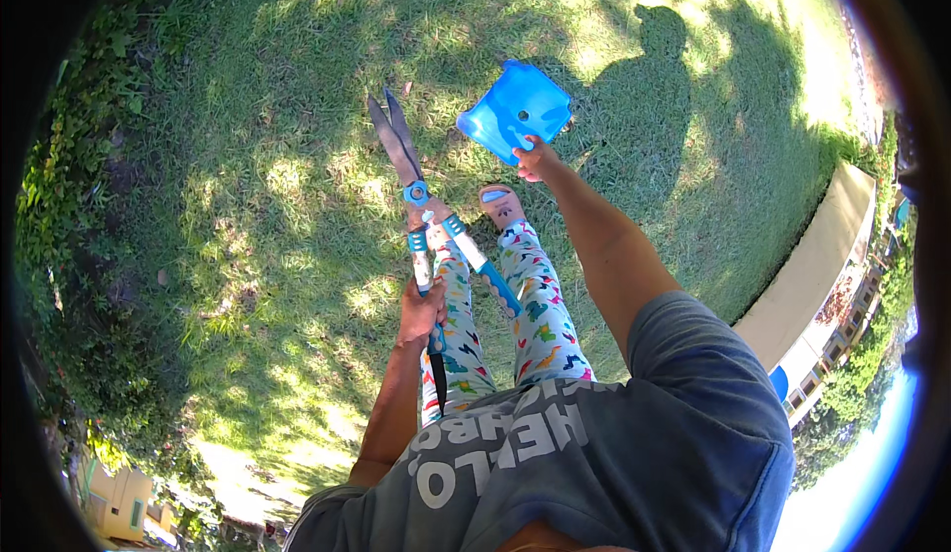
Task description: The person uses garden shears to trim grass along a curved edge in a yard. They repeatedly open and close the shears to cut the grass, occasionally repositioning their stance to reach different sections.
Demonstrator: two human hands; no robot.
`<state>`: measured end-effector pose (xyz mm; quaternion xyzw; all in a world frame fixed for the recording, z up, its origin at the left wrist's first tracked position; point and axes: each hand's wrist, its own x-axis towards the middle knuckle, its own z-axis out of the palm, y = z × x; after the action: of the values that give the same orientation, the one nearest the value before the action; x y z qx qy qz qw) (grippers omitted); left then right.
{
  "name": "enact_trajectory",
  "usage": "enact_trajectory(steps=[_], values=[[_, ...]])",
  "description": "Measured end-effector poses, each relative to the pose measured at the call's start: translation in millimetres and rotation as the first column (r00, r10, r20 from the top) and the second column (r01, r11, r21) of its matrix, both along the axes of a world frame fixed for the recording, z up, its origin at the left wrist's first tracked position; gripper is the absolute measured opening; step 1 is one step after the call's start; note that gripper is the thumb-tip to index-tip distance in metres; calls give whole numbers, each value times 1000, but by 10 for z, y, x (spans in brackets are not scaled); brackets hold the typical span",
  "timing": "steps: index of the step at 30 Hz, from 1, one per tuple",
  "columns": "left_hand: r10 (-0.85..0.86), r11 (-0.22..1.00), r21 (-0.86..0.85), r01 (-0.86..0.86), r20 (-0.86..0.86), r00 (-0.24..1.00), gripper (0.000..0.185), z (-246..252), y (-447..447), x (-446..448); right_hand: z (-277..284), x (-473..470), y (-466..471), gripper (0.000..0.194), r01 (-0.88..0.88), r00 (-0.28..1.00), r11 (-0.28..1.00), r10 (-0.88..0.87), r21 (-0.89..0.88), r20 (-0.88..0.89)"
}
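Observation:
My left hand (423,310) grips one blue-and-white handle of a pair of hedge shears (416,192). Their long dark blades point away from me with a narrow gap between the tips. The second handle hangs free in front of my patterned trousers (539,299). In my right hand (535,159) is a blue plastic pan (520,106), held by its near edge at arm's length. It has raised corners on one side and a small round hole, through which grass shows. My shadow falls across part of it. What the pan is exactly, I cannot tell.
Short grass (282,180) with patches of sun lies underfoot, and one sandalled foot (502,206) shows. Leafy plants (82,255) border the left side. A pale low wall or paved edge (813,240) curves along the right. A yellow building (119,504) stands at lower left.

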<state>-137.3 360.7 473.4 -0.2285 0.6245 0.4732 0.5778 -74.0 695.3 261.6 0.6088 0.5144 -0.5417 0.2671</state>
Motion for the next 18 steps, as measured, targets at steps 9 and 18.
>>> enact_trajectory(steps=[9,18], values=[[85,992,89,-87,28,996,29,-540,-197,192,-941,-362,175,86,-42,995,999,39,33,94],[207,973,101,-209,32,978,30,-443,-342,184,-1129,-214,323,50,92,995,961,-78,-262,66]])
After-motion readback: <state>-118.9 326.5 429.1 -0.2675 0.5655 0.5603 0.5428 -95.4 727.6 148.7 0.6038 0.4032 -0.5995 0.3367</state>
